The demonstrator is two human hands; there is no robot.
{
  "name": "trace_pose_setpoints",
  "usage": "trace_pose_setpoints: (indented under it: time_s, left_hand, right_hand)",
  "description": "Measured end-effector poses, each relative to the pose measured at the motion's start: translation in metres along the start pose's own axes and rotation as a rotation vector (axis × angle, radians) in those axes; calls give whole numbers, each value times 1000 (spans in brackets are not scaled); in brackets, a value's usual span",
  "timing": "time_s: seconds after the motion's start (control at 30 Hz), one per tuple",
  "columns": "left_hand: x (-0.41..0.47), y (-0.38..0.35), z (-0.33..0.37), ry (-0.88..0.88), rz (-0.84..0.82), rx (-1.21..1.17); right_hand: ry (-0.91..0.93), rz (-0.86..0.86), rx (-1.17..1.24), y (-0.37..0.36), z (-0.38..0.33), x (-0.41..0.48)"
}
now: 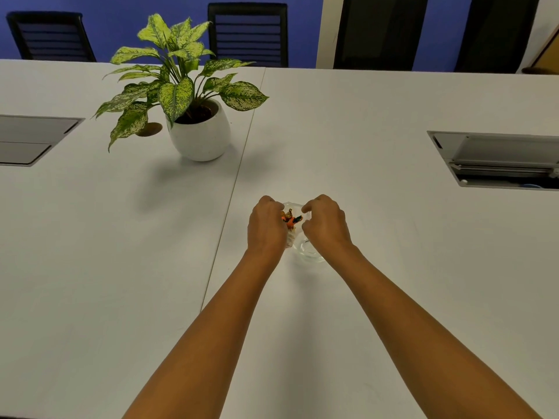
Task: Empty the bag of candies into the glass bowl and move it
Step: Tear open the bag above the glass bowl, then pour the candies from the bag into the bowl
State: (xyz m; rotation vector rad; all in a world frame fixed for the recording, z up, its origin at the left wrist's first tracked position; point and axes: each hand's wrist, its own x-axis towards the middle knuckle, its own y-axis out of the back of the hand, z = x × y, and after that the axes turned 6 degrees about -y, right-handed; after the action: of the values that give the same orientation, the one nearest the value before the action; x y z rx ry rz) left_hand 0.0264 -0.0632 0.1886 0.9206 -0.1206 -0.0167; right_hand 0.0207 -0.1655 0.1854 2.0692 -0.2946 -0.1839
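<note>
A clear plastic bag of candies (291, 218) with orange, brown and green wrappers is held between both hands above the white table (393, 267). My left hand (266, 226) grips the bag's left side. My right hand (325, 223) pinches its right side, fingers curled. A small clear glass bowl (308, 252) stands on the table just under and in front of the bag, partly hidden by my right wrist. Whether any candy lies in the bowl cannot be told.
A potted plant in a white pot (201, 134) stands at the back left. Cable hatches are set into the table at the left (30, 140) and right (496, 160). Black chairs (248, 34) line the far edge.
</note>
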Motion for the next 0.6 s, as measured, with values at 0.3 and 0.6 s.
trace_pose_setpoints:
  time_s: [0.3,0.6]
  left_hand:
    - [7,15,14,-75,149,-78]
    - [15,26,30,-168,185,-357]
  right_hand:
    - [-239,-57,798,8,19,10]
    - [-610,-456,1615,-27,49,14]
